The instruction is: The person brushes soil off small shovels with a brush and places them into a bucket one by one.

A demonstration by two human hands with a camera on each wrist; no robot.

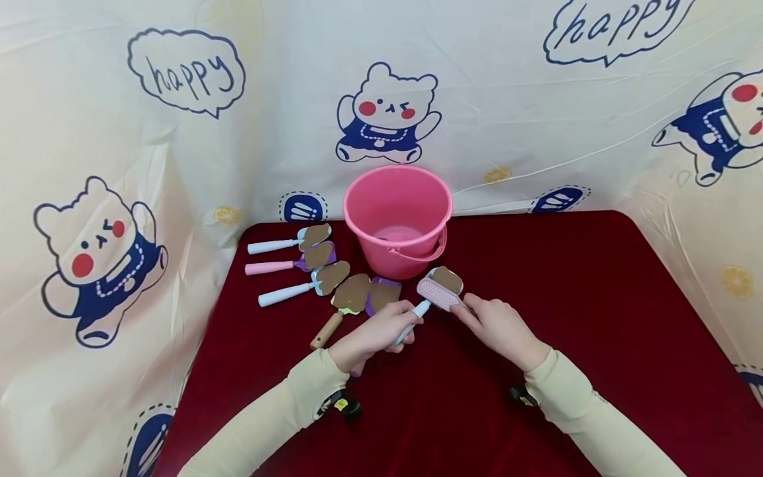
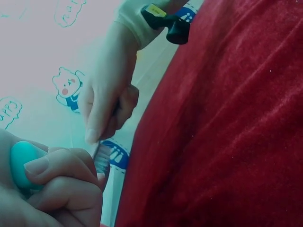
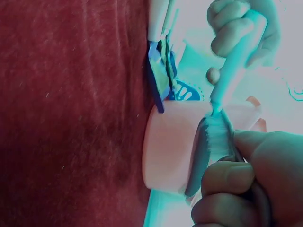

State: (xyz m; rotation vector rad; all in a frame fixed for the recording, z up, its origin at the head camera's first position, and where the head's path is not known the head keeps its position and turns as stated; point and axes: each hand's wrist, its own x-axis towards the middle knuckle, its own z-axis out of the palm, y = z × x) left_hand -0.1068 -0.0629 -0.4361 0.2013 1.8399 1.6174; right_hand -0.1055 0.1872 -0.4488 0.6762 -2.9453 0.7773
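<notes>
My left hand (image 1: 381, 329) grips the light blue handle of a small garden trowel (image 1: 448, 275), its blade pointing away and bearing a brown patch. The handle's rounded end pokes out of the fist in the left wrist view. In my right hand (image 1: 499, 329) is a pink scrub brush (image 1: 437, 292), pinched between thumb and fingers. The white bristles (image 3: 218, 135) face the trowel blade and appear to touch it in the right wrist view. Left of my hands lie several trowels, among them a wooden-handled one (image 1: 352, 293) and a purple-bladed one (image 1: 384, 295), partly hidden by my left hand.
A pink bucket (image 1: 396, 255) stands behind the trowel, its handle hanging at the front right. Pink-handled (image 1: 270, 267) and light-blue-handled trowels (image 1: 286, 293) with brown patches lie at the left. Dark red cloth (image 1: 596, 298) covers the table; a printed curtain (image 1: 495, 112) hangs behind.
</notes>
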